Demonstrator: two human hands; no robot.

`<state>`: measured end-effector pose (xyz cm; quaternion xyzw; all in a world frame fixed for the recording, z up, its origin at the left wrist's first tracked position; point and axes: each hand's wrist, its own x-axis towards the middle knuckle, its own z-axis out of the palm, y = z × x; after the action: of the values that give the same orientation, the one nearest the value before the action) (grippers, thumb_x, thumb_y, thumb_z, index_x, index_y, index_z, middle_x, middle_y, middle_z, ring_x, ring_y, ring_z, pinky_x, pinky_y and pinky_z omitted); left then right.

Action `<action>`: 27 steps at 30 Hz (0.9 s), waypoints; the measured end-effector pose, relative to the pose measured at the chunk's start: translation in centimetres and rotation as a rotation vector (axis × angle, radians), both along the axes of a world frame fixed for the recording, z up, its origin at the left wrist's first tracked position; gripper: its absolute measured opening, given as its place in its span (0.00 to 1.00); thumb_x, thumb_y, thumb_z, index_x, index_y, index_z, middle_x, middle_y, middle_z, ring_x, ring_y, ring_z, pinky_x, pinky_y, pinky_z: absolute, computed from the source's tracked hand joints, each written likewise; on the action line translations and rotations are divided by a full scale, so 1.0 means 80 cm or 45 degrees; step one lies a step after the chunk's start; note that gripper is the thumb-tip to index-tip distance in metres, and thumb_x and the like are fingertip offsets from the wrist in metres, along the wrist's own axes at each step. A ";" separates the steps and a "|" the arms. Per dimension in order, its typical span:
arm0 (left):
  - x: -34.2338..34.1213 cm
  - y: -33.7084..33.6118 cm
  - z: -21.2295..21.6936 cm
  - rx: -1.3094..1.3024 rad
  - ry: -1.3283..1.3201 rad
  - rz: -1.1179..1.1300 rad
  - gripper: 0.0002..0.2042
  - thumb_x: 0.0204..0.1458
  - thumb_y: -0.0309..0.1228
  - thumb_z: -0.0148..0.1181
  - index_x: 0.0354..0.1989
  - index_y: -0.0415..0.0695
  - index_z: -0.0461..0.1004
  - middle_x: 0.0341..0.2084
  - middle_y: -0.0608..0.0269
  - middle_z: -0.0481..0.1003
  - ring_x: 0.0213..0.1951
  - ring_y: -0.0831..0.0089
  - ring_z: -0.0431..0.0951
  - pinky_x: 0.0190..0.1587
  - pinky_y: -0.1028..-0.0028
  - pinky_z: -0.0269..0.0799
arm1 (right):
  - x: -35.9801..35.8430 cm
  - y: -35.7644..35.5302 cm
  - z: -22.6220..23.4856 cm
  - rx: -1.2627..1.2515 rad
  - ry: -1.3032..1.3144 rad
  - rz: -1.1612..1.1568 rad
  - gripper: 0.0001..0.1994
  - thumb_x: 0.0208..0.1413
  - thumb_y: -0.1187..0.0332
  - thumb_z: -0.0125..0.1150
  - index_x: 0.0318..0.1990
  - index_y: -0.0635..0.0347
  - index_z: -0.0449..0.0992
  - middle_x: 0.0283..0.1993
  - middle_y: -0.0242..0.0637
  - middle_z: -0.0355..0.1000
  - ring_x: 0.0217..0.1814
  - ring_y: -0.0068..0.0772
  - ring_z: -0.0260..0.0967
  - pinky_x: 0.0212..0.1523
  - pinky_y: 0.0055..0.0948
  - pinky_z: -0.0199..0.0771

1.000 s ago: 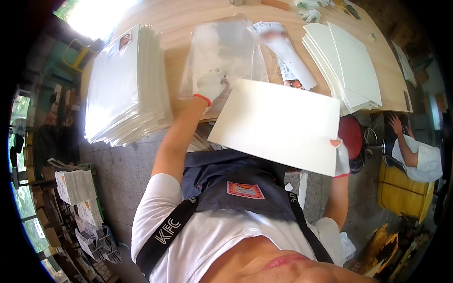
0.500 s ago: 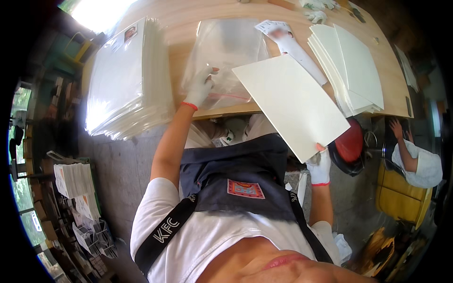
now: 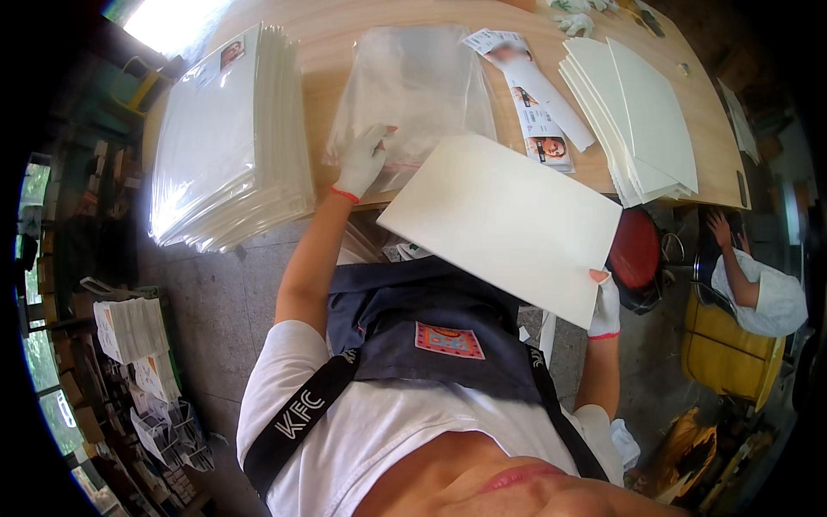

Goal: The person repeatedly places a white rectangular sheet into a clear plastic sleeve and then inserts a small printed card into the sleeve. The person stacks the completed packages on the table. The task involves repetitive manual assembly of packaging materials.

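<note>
My right hand (image 3: 605,306), in a white glove with bare fingertips, grips a blank white board (image 3: 508,224) by its near right corner. The board is held tilted over the table's front edge, its far left part in front of the bags. At the near left side of a stack of clear plastic bags (image 3: 413,82), my gloved left hand (image 3: 366,159) has its fingers curled at the top bag's loose edge, seemingly pinching it. Right of the bags lie printed paper strips (image 3: 530,103) with small photos. Farther right is a fanned pile of white boards (image 3: 637,121).
A tall stack of plastic-wrapped boards (image 3: 215,138) stands at the table's left. White gloves (image 3: 573,21) lie at the far edge. A red stool (image 3: 635,250) is by the table's right front. Beyond it, another person's arm (image 3: 736,271) shows near a yellow chair (image 3: 732,353).
The white board has swung left and toward me, uncovering more of the printed strips. My right hand moved slightly right. My left hand stays at the bags, whose loose edge has shifted.
</note>
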<state>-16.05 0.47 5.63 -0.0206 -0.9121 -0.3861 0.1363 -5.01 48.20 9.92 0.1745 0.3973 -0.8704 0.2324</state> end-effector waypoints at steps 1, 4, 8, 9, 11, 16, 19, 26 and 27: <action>0.002 0.000 0.000 -0.009 0.033 -0.004 0.20 0.45 0.15 0.43 0.45 0.45 0.72 0.35 0.57 0.74 0.28 0.66 0.71 0.34 0.72 0.67 | -0.001 0.004 -0.004 0.034 0.037 -0.015 0.23 0.52 0.69 0.50 0.56 0.69 0.63 0.52 0.49 0.68 0.52 0.41 0.70 0.50 0.39 0.74; 0.007 0.003 -0.002 0.011 0.007 -0.046 0.20 0.44 0.15 0.44 0.45 0.47 0.73 0.35 0.58 0.74 0.29 0.66 0.72 0.35 0.70 0.68 | 0.001 0.007 -0.016 0.096 0.103 -0.089 0.22 0.52 0.70 0.50 0.55 0.69 0.64 0.52 0.48 0.68 0.52 0.40 0.70 0.50 0.39 0.73; 0.010 0.016 -0.008 0.330 0.017 -0.134 0.21 0.44 0.16 0.44 0.46 0.46 0.72 0.33 0.59 0.74 0.28 0.71 0.71 0.34 0.71 0.68 | 0.007 -0.016 -0.021 0.069 -0.007 -0.161 0.21 0.53 0.69 0.50 0.55 0.69 0.64 0.52 0.47 0.68 0.52 0.40 0.70 0.51 0.38 0.73; 0.010 0.019 -0.005 0.302 0.043 -0.135 0.21 0.44 0.15 0.44 0.46 0.47 0.72 0.32 0.60 0.73 0.28 0.72 0.71 0.33 0.71 0.68 | 0.009 -0.026 -0.018 0.073 0.024 -0.171 0.21 0.54 0.69 0.49 0.55 0.68 0.64 0.52 0.45 0.69 0.52 0.40 0.70 0.52 0.36 0.72; 0.008 0.021 0.005 0.246 0.095 -0.135 0.21 0.44 0.15 0.44 0.47 0.47 0.72 0.29 0.61 0.72 0.27 0.74 0.71 0.32 0.72 0.68 | 0.011 -0.037 -0.022 0.023 0.041 -0.152 0.20 0.55 0.69 0.49 0.55 0.68 0.64 0.52 0.45 0.68 0.52 0.40 0.70 0.52 0.36 0.72; 0.010 0.014 0.001 0.066 0.008 -0.110 0.21 0.45 0.14 0.43 0.47 0.44 0.71 0.30 0.60 0.69 0.28 0.71 0.71 0.31 0.73 0.68 | 0.014 -0.057 -0.029 0.089 0.150 -0.171 0.21 0.55 0.69 0.49 0.56 0.68 0.62 0.52 0.44 0.68 0.52 0.37 0.70 0.51 0.33 0.72; 0.022 0.029 -0.007 0.045 0.058 -0.102 0.20 0.46 0.13 0.44 0.48 0.43 0.70 0.33 0.59 0.69 0.29 0.69 0.71 0.31 0.73 0.68 | 0.016 -0.083 -0.010 0.069 0.151 -0.157 0.20 0.55 0.69 0.49 0.55 0.67 0.63 0.50 0.42 0.69 0.48 0.34 0.72 0.43 0.28 0.76; 0.034 0.148 -0.027 1.844 0.289 0.419 0.25 0.45 0.12 0.49 0.54 0.43 0.64 0.41 0.63 0.72 0.33 0.72 0.73 0.35 0.76 0.71 | 0.043 -0.132 -0.004 -0.157 0.043 -0.084 0.15 0.57 0.68 0.52 0.49 0.65 0.65 0.42 0.37 0.71 0.34 0.23 0.72 0.23 0.17 0.72; 0.027 0.163 -0.031 2.037 0.176 0.446 0.24 0.45 0.13 0.49 0.54 0.42 0.65 0.41 0.63 0.72 0.33 0.72 0.73 0.35 0.76 0.71 | 0.047 -0.152 0.008 -0.003 -0.070 -0.228 0.15 0.58 0.64 0.52 0.46 0.67 0.66 0.34 0.38 0.72 0.27 0.24 0.71 0.18 0.19 0.68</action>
<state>-13.89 13.54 3.12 0.2019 -0.3407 -0.8905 0.2239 -1.26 36.06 10.58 0.2329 0.3724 -0.8832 0.1646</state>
